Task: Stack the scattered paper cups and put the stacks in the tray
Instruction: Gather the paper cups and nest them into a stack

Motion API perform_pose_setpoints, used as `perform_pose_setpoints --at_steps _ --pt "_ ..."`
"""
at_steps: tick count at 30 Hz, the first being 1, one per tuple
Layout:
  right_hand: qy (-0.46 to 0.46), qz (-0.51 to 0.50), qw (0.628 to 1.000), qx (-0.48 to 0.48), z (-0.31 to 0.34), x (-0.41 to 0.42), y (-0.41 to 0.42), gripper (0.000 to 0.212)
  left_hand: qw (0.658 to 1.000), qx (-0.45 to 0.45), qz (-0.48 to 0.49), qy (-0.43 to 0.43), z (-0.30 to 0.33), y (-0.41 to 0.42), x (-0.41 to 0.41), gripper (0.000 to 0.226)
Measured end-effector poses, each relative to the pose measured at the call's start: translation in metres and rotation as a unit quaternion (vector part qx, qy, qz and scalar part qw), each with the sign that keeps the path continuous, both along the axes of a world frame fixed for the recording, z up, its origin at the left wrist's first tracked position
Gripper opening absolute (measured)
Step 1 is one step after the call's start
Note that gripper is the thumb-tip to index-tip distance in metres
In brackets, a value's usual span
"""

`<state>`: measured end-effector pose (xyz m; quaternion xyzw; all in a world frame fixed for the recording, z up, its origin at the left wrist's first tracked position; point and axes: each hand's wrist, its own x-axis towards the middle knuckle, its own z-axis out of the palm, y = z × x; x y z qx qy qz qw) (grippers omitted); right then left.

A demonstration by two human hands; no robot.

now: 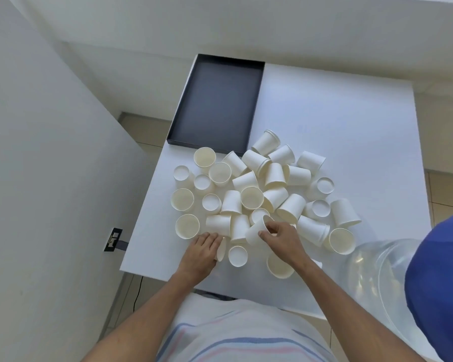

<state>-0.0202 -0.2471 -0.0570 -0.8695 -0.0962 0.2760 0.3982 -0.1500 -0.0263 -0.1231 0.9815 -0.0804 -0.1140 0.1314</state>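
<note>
Several white paper cups (251, 197) lie scattered in a heap on the white table (338, 126), some upright, some upside down, some on their sides. A dark, shallow tray (217, 103) sits behind the heap at the table's far left, with nothing in it. My right hand (280, 235) grips a tilted cup (256, 229) at the front of the heap, thumb and fingers round its rim. My left hand (203, 250) curls round another cup (221, 249) lying on its side near the front edge.
A large clear water bottle with a blue cap (392, 278) stands at the right, close to my right arm. A white wall (37, 152) with a socket (114, 239) runs along the left. The table's front edge is close to my body.
</note>
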Motion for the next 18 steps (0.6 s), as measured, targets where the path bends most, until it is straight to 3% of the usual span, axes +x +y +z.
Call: perform_pose_setpoints --at_steps 3,6,10,18 --pt "0.016 -0.027 0.999 0.039 0.003 0.001 0.005 0.034 0.998 -0.04 0.023 -0.042 0.011 0.001 -0.003 0.083" --pt "0.028 -0.049 0.994 0.095 0.011 0.001 0.014 0.034 0.989 -0.087 0.061 -0.107 0.021 -0.001 0.0 0.067" --pt "0.048 -0.062 0.982 0.174 0.014 0.0 0.032 0.044 0.975 -0.127 0.131 -0.124 0.034 -0.007 0.008 0.06" --pt "0.027 0.031 0.986 0.16 0.021 -0.013 0.067 0.032 0.922 -0.197 0.308 -0.125 0.051 -0.013 0.013 0.071"
